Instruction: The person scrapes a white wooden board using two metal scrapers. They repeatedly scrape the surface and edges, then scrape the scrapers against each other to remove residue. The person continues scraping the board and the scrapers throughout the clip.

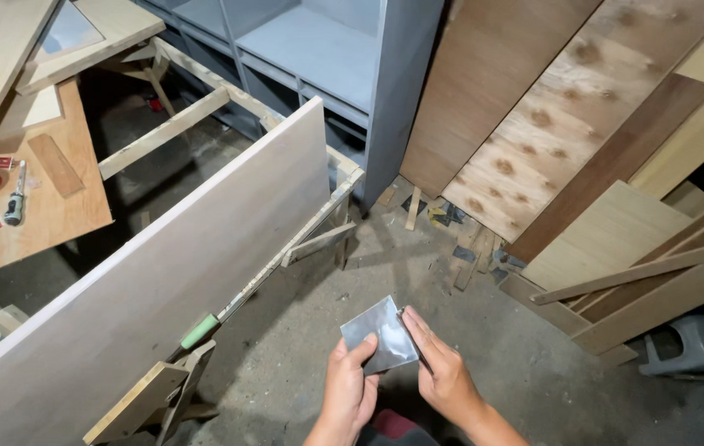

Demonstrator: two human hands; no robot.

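I am holding a small grey sandpaper sheet (380,334) just right of the pale plywood panel (154,289), left hand (350,390) and right hand (444,373) pinching opposite edges. It looks light, floppy, best gripped edgewise.

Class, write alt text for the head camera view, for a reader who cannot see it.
Two hands, left and right, hold a small grey sheet over a concrete floor. A long pale board leans on a wooden frame at left; plywood panels lean at right beside a grey shelf unit.
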